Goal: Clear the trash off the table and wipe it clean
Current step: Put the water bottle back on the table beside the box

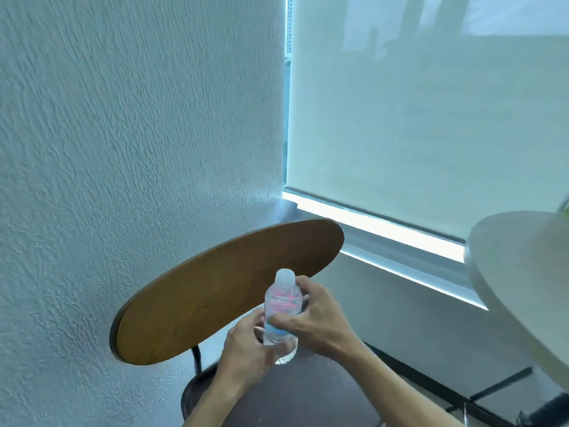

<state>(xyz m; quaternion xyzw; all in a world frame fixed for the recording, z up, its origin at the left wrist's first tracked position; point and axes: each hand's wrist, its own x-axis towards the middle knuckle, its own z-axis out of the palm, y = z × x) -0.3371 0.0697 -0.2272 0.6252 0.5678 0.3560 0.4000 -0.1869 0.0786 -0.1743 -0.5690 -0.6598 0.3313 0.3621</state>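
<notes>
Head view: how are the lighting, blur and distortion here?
Head view: cool backlight through the pale roller blind, with a blown-out strip beneath it; the textured white wall is streaked by motion blur; the clear plastic bottle, held in the left hand and right hand, looks soft; wide-angle bending curves the round white table edge.

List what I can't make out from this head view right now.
- White round table: mostly cut off by the right edge; its top and any trash are unseen.
- Clear plastic bottle with white cap: label blurred; lower body covered by left hand and right hand.
- Green item: sliver only.
</notes>
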